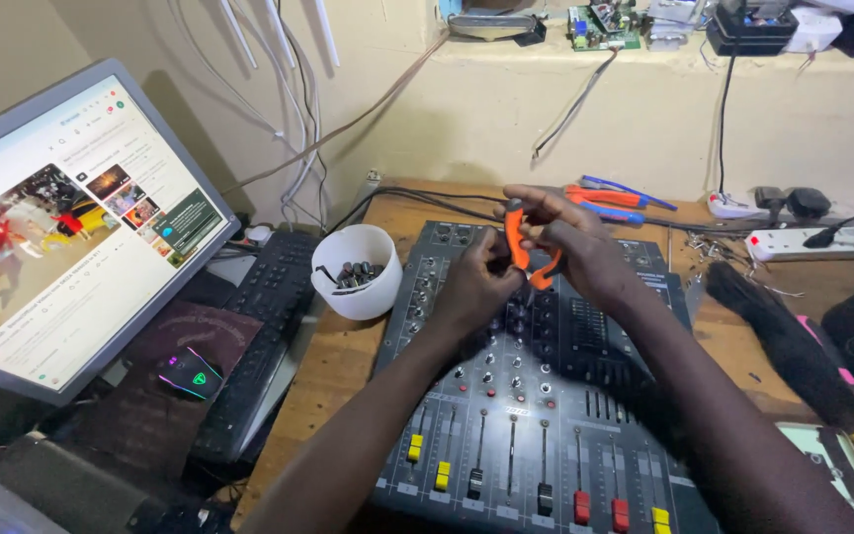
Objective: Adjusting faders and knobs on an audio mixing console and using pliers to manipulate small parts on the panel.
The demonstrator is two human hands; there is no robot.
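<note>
Crowding mixer (506,396): cup (358,272), keyboard (259,336), brush (793,346).

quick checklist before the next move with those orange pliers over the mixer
1. Grip on the orange-handled pliers: right hand wraps the handles, ok.
2. Left hand steadying at the tip: fingers meet there, ok.
3. What the tip grasps: hidden between the fingers, cannot tell.
4. Black audio mixer seated flat on the wooden table: ok.
5. White plastic cup of small dark parts upright beside the mixer: ok.
6. Cables trail behind the mixer near the hands: not ok.
</note>
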